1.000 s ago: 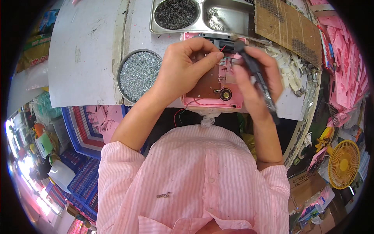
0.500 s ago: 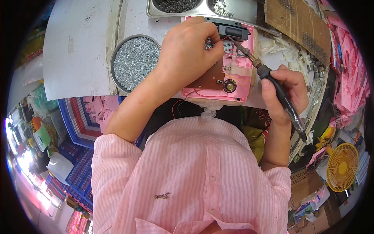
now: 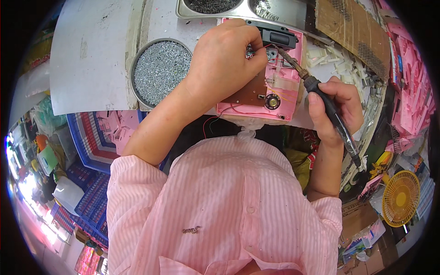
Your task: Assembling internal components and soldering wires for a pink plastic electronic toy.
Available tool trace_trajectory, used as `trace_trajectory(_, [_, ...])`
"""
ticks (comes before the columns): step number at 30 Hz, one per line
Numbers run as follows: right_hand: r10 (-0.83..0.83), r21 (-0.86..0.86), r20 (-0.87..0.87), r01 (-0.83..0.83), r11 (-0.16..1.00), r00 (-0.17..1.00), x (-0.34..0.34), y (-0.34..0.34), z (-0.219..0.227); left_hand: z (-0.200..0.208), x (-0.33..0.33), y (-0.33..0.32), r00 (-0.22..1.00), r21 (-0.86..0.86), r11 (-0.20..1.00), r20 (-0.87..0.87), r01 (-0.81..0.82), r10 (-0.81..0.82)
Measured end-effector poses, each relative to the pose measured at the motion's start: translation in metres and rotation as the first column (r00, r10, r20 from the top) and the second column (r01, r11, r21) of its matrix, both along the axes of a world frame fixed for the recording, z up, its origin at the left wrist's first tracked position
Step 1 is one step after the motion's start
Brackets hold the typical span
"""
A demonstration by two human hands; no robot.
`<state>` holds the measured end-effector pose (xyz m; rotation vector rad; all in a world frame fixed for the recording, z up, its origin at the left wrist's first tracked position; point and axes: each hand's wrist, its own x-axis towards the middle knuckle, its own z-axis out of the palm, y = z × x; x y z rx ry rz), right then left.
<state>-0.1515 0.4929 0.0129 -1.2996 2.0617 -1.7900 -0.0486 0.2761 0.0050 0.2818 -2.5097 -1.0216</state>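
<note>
A soldering iron [image 3: 333, 114] with a black handle is gripped in my right hand [image 3: 341, 107]. Its tip meets a spot beside a red wire, at the lower edge of a black module [image 3: 278, 37]. My left hand [image 3: 229, 55] is pinched over the upper left of a pink plastic casing [image 3: 286, 112], with the red wire [image 3: 266, 45] between thumb and finger. Inside the casing lie a brown circuit board [image 3: 245, 94], a small round speaker [image 3: 272, 101] and thin wires. The left hand hides part of the board and the module's left end.
A round tin of small screws [image 3: 160, 73] stands left of the casing. Above is a metal tray [image 3: 245, 10] with springs. Cardboard [image 3: 353, 34], white plastic parts [image 3: 337, 57] and pink parts [image 3: 412, 87] lie to the right. Blue baskets [image 3: 91, 156] stand lower left.
Both hands keep nearly the same pose around the casing. The whole view has shifted slightly; the soldering iron's tip stays by the red wire.
</note>
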Motion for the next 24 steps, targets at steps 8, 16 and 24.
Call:
trace_trajectory(8, [0.025,0.016,-0.074,-0.023,1.000,0.997,-0.006,-0.002,0.002,-0.002,0.000,0.000,1.000,0.023,1.000,-0.012,-0.010,0.010])
trace_trajectory(16, [0.044,0.008,-0.086,-0.043,0.999,0.995,-0.010,0.001,0.004,-0.004,-0.001,0.000,0.999,0.046,0.999,-0.040,-0.011,0.013])
trace_trajectory(24, [0.048,-0.002,-0.075,-0.048,0.999,0.996,-0.012,-0.001,0.005,-0.004,-0.001,0.001,0.998,0.047,0.999,-0.058,-0.020,0.022])
